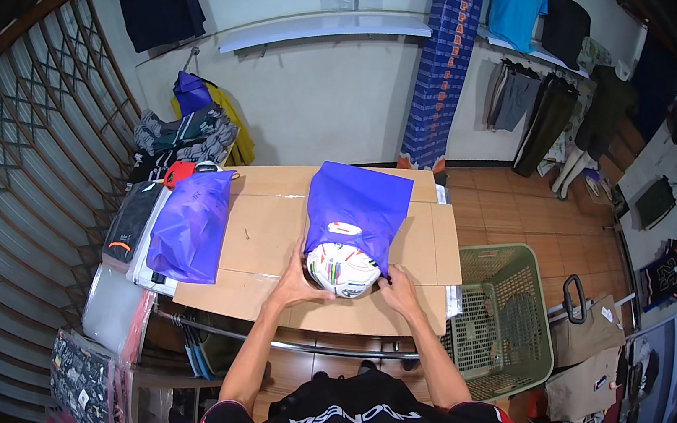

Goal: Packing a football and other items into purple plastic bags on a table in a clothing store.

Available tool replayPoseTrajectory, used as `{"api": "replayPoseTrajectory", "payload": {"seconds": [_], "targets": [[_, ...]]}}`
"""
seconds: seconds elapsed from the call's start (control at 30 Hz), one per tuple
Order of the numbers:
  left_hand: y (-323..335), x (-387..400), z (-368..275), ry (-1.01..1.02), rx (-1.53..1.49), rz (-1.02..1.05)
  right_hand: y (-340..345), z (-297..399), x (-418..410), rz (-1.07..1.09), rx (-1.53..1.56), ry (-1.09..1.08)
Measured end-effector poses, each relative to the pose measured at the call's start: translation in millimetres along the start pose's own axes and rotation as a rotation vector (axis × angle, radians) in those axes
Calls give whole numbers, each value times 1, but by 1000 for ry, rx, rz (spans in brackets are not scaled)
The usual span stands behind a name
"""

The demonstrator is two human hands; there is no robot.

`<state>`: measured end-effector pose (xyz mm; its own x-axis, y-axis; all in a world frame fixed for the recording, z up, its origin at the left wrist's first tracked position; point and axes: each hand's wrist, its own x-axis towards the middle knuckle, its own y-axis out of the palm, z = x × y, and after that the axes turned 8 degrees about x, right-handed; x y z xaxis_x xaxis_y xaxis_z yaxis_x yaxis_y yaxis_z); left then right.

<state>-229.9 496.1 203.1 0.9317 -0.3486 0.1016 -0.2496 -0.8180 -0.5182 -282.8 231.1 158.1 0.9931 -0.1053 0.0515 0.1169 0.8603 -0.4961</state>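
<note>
A white ball (341,270) with coloured markings sits partly inside a purple plastic bag (359,195), its near side bare at the bag's mouth. The bag lies flat on the cardboard sheet (260,253), and its die-cut handle hole shows just above the ball. My left hand (294,281) cups the ball from the left, thumb along its near edge and fingers by the bag's rim. At the ball's right, my right hand (398,290) grips the bag's rim between thumb and fingers; the fingertips are partly hidden.
Left on the table lies another purple bag (190,225), beside a red tape dispenser (179,174) and packaged garments (133,221). A green plastic basket (506,321) stands at the right. A metal rail (309,348) runs along the table's near edge; a folding gate (32,174) is far left.
</note>
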Motion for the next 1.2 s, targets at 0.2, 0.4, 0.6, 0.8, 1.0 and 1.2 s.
{"api": "replayPoseTrajectory", "payload": {"seconds": [0.2, 0.4, 0.6, 0.8, 1.0, 1.2], "targets": [[-3, -3, 56, -55, -690, 101, -2, -15, 8, -11, 560, 251], [32, -2, 55, -65, -858, -76, -1, -6, 4, -39, 777, 367], [36, 1, 43, 22, -873, -64, -2, -12, 8, -68, 774, 382], [33, 8, 22, 61, -543, -82, -15, -12, 5, -101, 689, 418], [42, 19, 16, 109, -399, -317, -18, -6, 5, -53, 707, 407], [42, 17, -6, 96, -233, -415, -17, 11, -1, -166, 766, 428]]}}
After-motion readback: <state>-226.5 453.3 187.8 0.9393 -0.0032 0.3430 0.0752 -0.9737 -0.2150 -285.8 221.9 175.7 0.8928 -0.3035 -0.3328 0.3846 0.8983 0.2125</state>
